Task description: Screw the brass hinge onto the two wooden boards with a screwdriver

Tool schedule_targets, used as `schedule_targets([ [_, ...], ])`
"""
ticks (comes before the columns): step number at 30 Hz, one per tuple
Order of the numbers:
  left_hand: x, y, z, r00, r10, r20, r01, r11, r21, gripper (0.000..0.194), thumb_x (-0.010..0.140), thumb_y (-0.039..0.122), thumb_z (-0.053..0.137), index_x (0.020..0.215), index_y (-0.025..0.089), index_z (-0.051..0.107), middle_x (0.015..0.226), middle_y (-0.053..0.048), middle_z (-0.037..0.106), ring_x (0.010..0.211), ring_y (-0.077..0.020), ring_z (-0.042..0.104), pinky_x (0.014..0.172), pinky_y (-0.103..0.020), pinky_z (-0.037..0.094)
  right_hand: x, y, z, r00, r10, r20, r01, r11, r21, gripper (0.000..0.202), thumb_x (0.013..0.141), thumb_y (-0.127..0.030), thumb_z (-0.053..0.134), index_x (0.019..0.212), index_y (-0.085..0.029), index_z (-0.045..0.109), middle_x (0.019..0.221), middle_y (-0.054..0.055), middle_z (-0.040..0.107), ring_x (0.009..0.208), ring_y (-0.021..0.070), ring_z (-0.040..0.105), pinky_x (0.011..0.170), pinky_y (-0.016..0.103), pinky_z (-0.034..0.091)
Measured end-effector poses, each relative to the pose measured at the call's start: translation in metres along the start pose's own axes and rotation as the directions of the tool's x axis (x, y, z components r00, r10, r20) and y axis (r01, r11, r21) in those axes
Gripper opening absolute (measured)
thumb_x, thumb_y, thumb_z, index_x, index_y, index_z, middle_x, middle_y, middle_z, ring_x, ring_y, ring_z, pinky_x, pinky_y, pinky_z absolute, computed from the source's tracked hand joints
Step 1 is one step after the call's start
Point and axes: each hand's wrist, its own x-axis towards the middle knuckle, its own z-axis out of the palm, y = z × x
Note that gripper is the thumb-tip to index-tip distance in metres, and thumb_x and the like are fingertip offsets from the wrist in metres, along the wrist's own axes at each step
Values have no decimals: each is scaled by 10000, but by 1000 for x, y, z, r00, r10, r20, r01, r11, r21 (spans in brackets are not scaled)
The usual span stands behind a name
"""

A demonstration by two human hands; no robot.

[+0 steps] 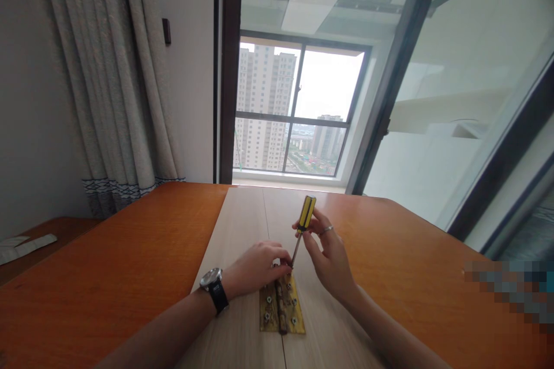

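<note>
A brass-coloured hinge point(282, 305) with several screws standing in its holes lies across the seam between two pale wooden boards point(234, 230). My right hand point(331, 256) grips a yellow and black screwdriver point(307, 213) by the lower handle, its shaft slanting down to the hinge's far right corner. My left hand point(259, 265), with a watch on the wrist, rests over the hinge's far end. Its thumb and index finger are pinched together beside the screwdriver tip; what they hold is too small to make out.
The boards lie on an orange-brown table point(130, 253). White strips point(28, 248) lie on a surface at the far left. A grey curtain point(108, 69) hangs at the left, and a dark-framed glass door and window stand beyond the table.
</note>
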Motion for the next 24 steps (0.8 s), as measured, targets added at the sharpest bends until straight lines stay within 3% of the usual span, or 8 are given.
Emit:
schedule_targets([
  [18,0,1,0,1000,1,1,-1,1000,-19,94,867,235,619,893,190,698,909,-21,680,857,-170,617,803,-253,450,0,0,0,1000,15,5,-15,1000,12,457,958,-272,478,1405,-237,386,990,92,698,844,233,639,803,441,538],
  [24,0,1,0,1000,8,-3,-8,1000,-15,98,879,235,605,874,188,691,899,-21,671,850,-167,615,790,-246,448,0,1,1,1000,17,13,-17,998,56,513,964,-258,467,1451,-247,304,1003,85,681,900,235,645,844,451,521],
])
